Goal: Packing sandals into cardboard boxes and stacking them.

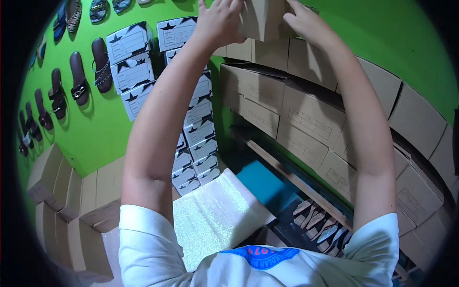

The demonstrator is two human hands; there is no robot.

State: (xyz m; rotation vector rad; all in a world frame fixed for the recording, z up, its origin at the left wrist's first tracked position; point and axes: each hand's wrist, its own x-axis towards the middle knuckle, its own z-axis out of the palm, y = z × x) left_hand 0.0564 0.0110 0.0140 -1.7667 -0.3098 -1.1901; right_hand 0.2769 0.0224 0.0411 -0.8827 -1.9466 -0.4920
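Both my arms reach up and away to the top of the view. Between my hands is a brown cardboard box [266, 21], partly cut off by the upper edge, with one corner facing me. My left hand [221, 21] presses on its left side, fingers partly out of view. On the right side, my right hand [310, 23] grips it with the fingers near the top edge. The box is just above a row of similar brown boxes [270, 55]; whether it touches them I cannot tell.
White star-patterned boxes [201, 131] stand in tall stacks at the corner. Sandals [79, 79] hang on the green wall at left. More brown boxes [306, 119] fill shelves at right, above shoes [318, 225]. Bubble wrap [220, 217] and a teal box [260, 179] lie below.
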